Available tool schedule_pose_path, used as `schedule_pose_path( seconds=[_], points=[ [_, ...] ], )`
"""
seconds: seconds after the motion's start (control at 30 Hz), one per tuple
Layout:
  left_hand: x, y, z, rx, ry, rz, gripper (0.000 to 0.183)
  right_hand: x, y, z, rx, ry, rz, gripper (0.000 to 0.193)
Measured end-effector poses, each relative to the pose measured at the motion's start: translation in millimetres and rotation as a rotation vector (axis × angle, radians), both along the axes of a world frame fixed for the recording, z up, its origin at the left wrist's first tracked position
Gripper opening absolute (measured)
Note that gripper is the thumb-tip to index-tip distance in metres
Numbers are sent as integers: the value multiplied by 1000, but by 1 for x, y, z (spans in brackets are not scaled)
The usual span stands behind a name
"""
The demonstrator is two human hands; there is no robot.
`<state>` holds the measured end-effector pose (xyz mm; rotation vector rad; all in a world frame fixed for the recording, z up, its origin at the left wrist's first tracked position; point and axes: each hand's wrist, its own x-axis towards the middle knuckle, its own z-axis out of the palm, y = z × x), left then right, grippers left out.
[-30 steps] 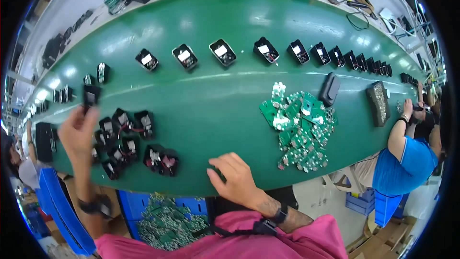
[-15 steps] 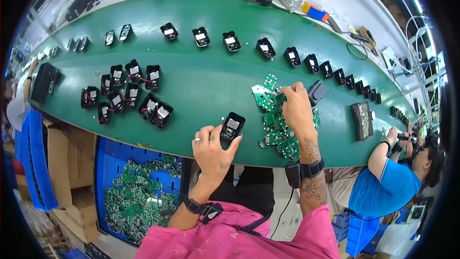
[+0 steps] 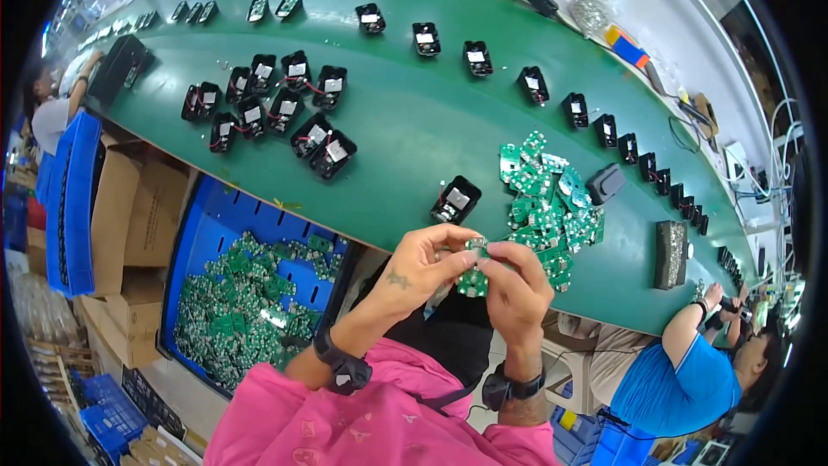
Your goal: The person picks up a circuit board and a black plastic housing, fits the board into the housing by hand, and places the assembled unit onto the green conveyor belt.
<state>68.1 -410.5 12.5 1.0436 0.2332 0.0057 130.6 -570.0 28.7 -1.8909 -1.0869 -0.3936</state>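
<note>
A small green circuit board [image 3: 472,283] is pinched between the fingertips of my left hand [image 3: 420,269] and my right hand [image 3: 519,292], close to the table's front edge. Both hands partly cover it. Just beyond them a black plastic housing [image 3: 455,200] lies on the green table, with a white-topped part and small wiring inside. A heap of loose green circuit boards [image 3: 552,211] spreads to the right of that housing. Beside the heap sits a dark grey block-shaped piece [image 3: 606,184].
A cluster of wired black housings [image 3: 285,110] occupies the table's left side. More housings [image 3: 477,59] stand in a curved row along the far side. A blue bin [image 3: 250,200] full of boards is below left. A co-worker in a blue shirt [image 3: 681,388] sits at right.
My left hand has let go of the black housing, and my right hand has come back from the heap. Both now hold a circuit board together. The view has shifted.
</note>
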Motion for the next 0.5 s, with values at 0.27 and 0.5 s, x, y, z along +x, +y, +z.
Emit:
schedule_pose_path(
  seconds=[0.27,0.5],
  points=[
    [-4,8,-18,-114,39,293,20,-21,21,-18,433,964,-132,17],
    [5,26,-7,-16,8,397,27,25,48,-4,370,1216,-167,13]
  ],
)
